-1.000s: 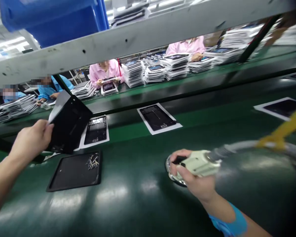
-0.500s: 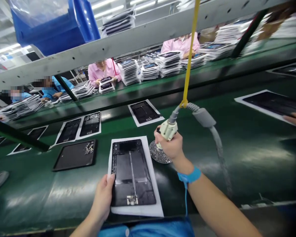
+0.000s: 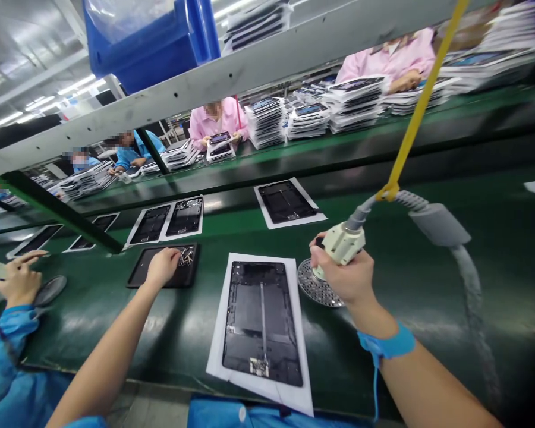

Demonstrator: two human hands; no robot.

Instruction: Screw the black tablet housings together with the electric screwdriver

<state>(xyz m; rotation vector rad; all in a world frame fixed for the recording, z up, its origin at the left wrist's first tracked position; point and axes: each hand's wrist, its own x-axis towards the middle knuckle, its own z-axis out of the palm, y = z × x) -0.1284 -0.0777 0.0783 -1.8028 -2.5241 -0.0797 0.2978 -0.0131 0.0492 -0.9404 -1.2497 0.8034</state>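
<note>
My right hand [image 3: 345,270] is closed around a cream handheld tool [image 3: 344,242] with a trigger and a grey cable. Its round perforated metal disc [image 3: 318,285] is down at the green worktop. To its left, a black tablet back housing [image 3: 263,321] lies on a white sheet [image 3: 216,351], with a strip cable and a small board showing inside. My left hand [image 3: 163,267] is over a shallow black tray [image 3: 136,273]. Its fingers are pinched together at a pile of small metal parts [image 3: 186,256]; whatever is between the fingertips is hidden.
More tablet housings [image 3: 288,201] on white sheets lie along the back strip. A green post [image 3: 66,211] slants down at left under a grey rail [image 3: 205,71]. A co-worker's hand [image 3: 22,279] is at far left. A yellow strap [image 3: 423,101] holds up the tool's cable.
My left hand brought a tablet housing on its sheet to the front, let go of it, and moved to the parts tray. My right hand kept the tool and swung it upright.
</note>
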